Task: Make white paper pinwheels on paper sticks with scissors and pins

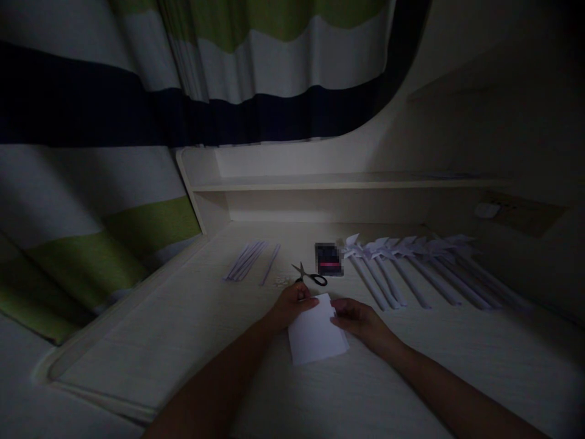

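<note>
White paper (316,334), apparently more than one sheet, is held between my two hands above the desk. My left hand (289,306) pinches its upper left edge, thumb on top. On the right edge, my right hand (359,317) grips the paper between thumb and fingers. Just beyond my left hand lie scissors (311,275) with black handles, blades apart. A small pile of whitish bits (283,280) sits beside them. Behind the scissors is a dark, blurred-out rectangular item (329,259) with a pink stripe.
Several paper pinwheels (393,268) on rolled paper sticks lie in a row at the right. Thin paper sticks (247,261) lie at the left. A shelf (320,182) spans the back of the desk (192,329), and striped curtains (283,67) hang behind and left.
</note>
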Action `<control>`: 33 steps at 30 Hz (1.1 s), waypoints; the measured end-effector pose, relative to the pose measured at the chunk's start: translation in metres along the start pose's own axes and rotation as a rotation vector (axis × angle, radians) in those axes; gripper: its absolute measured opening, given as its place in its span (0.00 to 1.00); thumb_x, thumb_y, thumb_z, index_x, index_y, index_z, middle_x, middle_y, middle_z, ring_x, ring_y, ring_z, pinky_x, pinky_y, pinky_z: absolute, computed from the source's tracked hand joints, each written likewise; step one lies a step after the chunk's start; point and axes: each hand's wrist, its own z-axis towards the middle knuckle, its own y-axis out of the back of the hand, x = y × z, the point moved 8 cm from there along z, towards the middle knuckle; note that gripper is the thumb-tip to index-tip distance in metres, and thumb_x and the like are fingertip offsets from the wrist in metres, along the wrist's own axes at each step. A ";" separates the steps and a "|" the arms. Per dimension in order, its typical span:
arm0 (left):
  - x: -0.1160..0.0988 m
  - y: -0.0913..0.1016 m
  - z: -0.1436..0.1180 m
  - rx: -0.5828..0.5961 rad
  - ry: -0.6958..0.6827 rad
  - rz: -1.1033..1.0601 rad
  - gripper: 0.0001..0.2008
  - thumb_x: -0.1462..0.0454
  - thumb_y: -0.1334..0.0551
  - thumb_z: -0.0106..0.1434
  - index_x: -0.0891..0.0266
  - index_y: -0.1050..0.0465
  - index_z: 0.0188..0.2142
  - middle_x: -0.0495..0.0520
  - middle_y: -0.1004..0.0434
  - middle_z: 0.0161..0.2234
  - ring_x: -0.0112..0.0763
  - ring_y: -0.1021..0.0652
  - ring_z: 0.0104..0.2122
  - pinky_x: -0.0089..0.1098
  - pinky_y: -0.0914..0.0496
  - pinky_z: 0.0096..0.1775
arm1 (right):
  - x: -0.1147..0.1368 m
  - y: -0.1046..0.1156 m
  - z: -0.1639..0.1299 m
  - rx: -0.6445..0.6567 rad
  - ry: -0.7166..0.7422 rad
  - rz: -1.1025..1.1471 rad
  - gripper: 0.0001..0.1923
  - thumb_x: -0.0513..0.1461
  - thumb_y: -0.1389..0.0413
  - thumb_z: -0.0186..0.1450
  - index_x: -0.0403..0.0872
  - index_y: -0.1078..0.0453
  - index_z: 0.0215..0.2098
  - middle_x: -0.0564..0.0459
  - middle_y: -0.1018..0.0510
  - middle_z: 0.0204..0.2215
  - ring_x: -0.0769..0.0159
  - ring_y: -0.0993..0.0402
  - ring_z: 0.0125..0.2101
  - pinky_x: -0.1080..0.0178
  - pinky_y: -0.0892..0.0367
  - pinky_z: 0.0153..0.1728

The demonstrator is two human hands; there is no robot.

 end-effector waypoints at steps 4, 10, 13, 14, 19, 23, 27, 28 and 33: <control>-0.007 -0.002 -0.002 0.002 -0.005 -0.055 0.13 0.59 0.38 0.47 0.64 0.40 0.24 0.45 0.37 0.21 0.22 0.35 0.21 0.24 0.42 0.23 | 0.008 -0.007 -0.004 0.033 -0.032 0.075 0.17 0.43 0.38 0.46 0.45 0.34 0.31 0.55 0.27 0.27 0.67 0.32 0.29 0.63 0.37 0.34; -0.006 -0.003 -0.002 0.003 0.011 -0.008 0.13 0.58 0.38 0.47 0.64 0.39 0.24 0.46 0.37 0.21 0.22 0.36 0.21 0.24 0.42 0.23 | 0.019 -0.013 -0.007 0.063 0.079 -0.110 0.13 0.43 0.40 0.47 0.45 0.38 0.17 0.58 0.34 0.21 0.71 0.38 0.24 0.67 0.42 0.26; -0.007 -0.005 -0.001 0.035 0.023 0.030 0.14 0.54 0.41 0.50 0.65 0.35 0.25 0.48 0.34 0.22 0.24 0.34 0.23 0.25 0.41 0.25 | 0.018 -0.010 -0.007 0.027 0.065 -0.164 0.15 0.44 0.41 0.48 0.46 0.41 0.15 0.60 0.38 0.17 0.72 0.42 0.21 0.68 0.45 0.23; -0.007 -0.006 -0.001 0.048 0.035 0.033 0.16 0.53 0.43 0.51 0.66 0.34 0.26 0.49 0.33 0.23 0.25 0.33 0.23 0.26 0.40 0.26 | 0.017 -0.010 -0.007 0.023 0.045 -0.165 0.15 0.44 0.41 0.48 0.46 0.41 0.16 0.60 0.39 0.17 0.72 0.42 0.20 0.68 0.46 0.23; -0.003 -0.003 -0.002 0.094 0.174 0.031 0.26 0.47 0.52 0.55 0.66 0.29 0.32 0.55 0.26 0.30 0.30 0.29 0.29 0.28 0.38 0.31 | 0.014 -0.008 -0.007 0.001 -0.008 -0.142 0.16 0.46 0.41 0.46 0.45 0.41 0.16 0.59 0.38 0.16 0.73 0.43 0.20 0.67 0.47 0.22; 0.004 0.001 -0.003 0.082 0.270 -0.077 0.28 0.45 0.53 0.54 0.67 0.28 0.33 0.56 0.26 0.32 0.31 0.28 0.30 0.29 0.37 0.33 | 0.013 -0.008 -0.007 -0.012 -0.017 -0.089 0.17 0.47 0.40 0.45 0.46 0.42 0.16 0.60 0.39 0.15 0.74 0.45 0.19 0.68 0.49 0.21; 0.017 0.005 -0.003 0.040 0.344 -0.243 0.28 0.45 0.50 0.51 0.68 0.29 0.32 0.57 0.27 0.29 0.29 0.29 0.25 0.29 0.37 0.29 | 0.012 -0.008 -0.007 -0.023 -0.030 0.066 0.21 0.48 0.40 0.45 0.47 0.49 0.16 0.62 0.43 0.14 0.75 0.49 0.17 0.69 0.52 0.19; 0.019 0.005 -0.003 0.038 0.356 -0.270 0.27 0.45 0.49 0.51 0.68 0.30 0.32 0.56 0.27 0.28 0.28 0.30 0.24 0.29 0.37 0.28 | 0.011 -0.008 -0.007 -0.031 -0.032 0.105 0.22 0.48 0.40 0.45 0.47 0.49 0.17 0.63 0.43 0.14 0.75 0.49 0.17 0.69 0.52 0.19; 0.013 0.000 -0.006 0.170 0.289 -0.214 0.21 0.52 0.44 0.51 0.68 0.29 0.34 0.54 0.28 0.27 0.28 0.29 0.25 0.29 0.36 0.28 | 0.014 -0.006 -0.009 -0.068 -0.037 0.126 0.21 0.51 0.42 0.46 0.47 0.47 0.20 0.62 0.42 0.16 0.75 0.48 0.17 0.69 0.51 0.19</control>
